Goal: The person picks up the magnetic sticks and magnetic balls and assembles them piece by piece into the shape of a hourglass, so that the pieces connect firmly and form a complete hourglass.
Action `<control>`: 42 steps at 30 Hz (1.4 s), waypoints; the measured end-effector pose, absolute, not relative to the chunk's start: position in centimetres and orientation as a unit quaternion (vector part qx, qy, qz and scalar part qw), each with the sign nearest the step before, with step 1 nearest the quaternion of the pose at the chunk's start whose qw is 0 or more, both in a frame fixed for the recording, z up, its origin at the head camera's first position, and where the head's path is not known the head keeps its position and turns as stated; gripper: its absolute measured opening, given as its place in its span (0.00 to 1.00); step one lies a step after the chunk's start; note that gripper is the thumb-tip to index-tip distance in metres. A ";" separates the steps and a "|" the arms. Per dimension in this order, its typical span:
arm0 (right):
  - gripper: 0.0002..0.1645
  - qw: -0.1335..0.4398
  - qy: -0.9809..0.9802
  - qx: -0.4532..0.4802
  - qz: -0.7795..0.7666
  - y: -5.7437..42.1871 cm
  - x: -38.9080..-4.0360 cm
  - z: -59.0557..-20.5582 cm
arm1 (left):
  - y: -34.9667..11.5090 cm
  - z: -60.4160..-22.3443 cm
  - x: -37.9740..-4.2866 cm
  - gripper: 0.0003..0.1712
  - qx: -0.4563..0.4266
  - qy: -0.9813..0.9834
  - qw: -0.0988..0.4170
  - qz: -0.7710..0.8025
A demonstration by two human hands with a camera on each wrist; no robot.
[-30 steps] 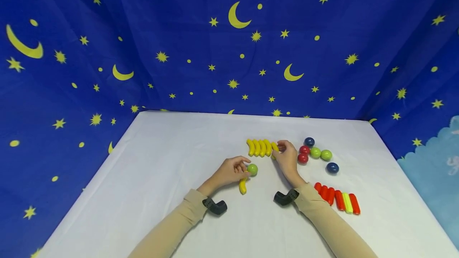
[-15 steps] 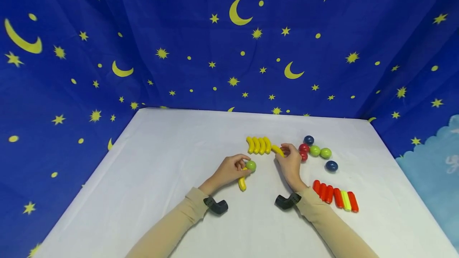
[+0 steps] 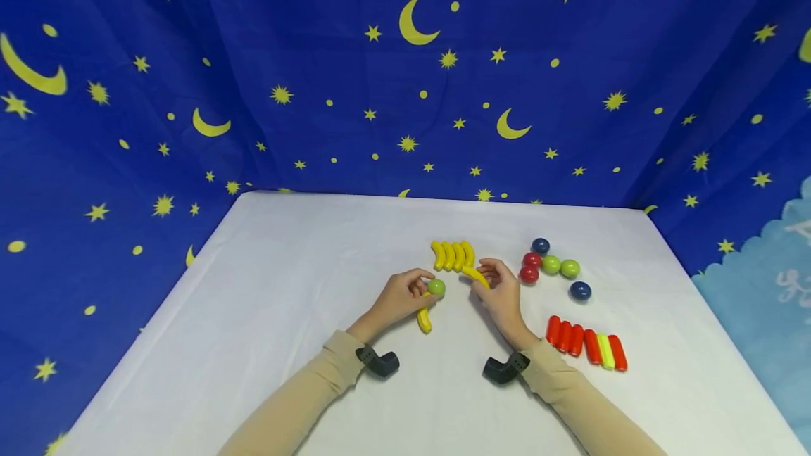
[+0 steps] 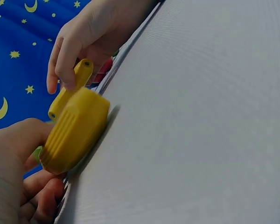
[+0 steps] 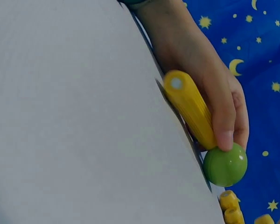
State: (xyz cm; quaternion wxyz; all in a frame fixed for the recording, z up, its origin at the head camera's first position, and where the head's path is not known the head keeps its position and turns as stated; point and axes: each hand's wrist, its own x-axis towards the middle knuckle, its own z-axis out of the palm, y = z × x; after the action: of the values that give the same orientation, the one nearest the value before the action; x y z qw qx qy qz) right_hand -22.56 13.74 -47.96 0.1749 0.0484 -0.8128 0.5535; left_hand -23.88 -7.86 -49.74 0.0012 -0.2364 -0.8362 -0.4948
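My left hand (image 3: 399, 294) pinches a small green ball (image 3: 436, 288), with the thumb on it in the right wrist view. A toy banana (image 3: 424, 320) lies end-on against that ball, beside the left thumb; it looms large in the left wrist view (image 4: 77, 133). Just to the right, my right hand (image 3: 503, 298) pinches another toy banana (image 3: 475, 276) between thumb and fingers, tilted, its upper tip close by the row. That row of several toy bananas (image 3: 453, 256) lies side by side beyond both hands.
To the right sit two dark blue balls (image 3: 580, 292), two red balls (image 3: 529, 274) and two more green balls (image 3: 570, 269). Several red sausage-shaped pieces (image 3: 565, 336) and one yellow-green piece (image 3: 606, 352) lie beside the right forearm. Star-patterned blue cloth (image 3: 355, 76) hangs behind the white table (image 3: 279, 266).
My right hand has drawn the end banana off the row, turned it, and brought it left and nearer to the left hand. The left hand keeps its hold on the green ball.
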 end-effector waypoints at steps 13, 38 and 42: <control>0.24 0.106 -0.819 0.137 0.547 13.3 -22.9 -49.7 | -8.0 -49.8 -24.0 0.20 -0.241 -0.832 -0.005 -0.499; 0.17 0.133 -0.828 0.153 0.524 13.0 -22.2 -48.0 | -8.1 -49.7 -23.9 0.11 -0.273 -0.848 0.041 -0.453; 0.15 0.213 -0.826 0.158 0.497 13.9 -23.0 -48.7 | -8.0 -49.5 -23.8 0.13 -0.258 -0.858 0.055 -0.441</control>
State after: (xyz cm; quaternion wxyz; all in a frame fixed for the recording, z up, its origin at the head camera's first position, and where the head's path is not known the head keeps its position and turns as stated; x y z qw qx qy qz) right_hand -23.01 13.92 -48.74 0.2131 0.1584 -0.8262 0.4969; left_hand -23.81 -8.04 -49.51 0.0548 -0.2580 -0.8580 -0.4407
